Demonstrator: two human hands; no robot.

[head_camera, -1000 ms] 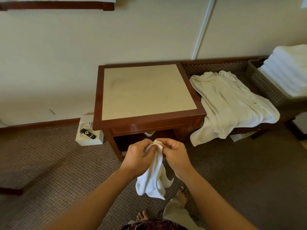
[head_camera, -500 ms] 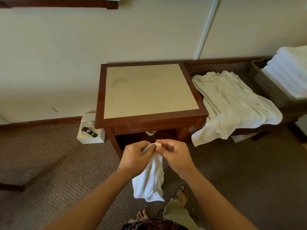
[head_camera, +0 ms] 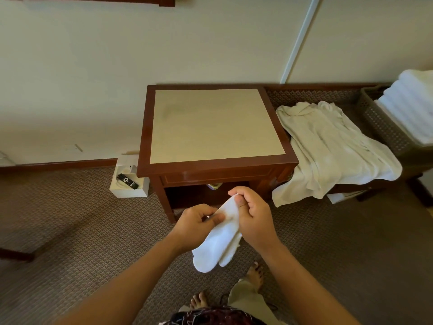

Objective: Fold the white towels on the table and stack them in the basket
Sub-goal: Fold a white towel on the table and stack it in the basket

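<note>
Head view looked down on a person standing before the worktop (head_camera: pixel 218 124). A small white towel (head_camera: pixel 219 240) hung between both hands, in front of the worktop's near edge and above the carpet. The right hand (head_camera: pixel 254 215) pinched its upper corner between thumb and fingers; the left hand (head_camera: pixel 199 225), slightly lower and to the left, gripped the cloth's edge just beside it. A larger cream towel (head_camera: pixel 328 148) lay draped over a low bench to the right, near the basket (head_camera: pixel 384 127) holding folded towels (head_camera: pixel 412 104).
</note>
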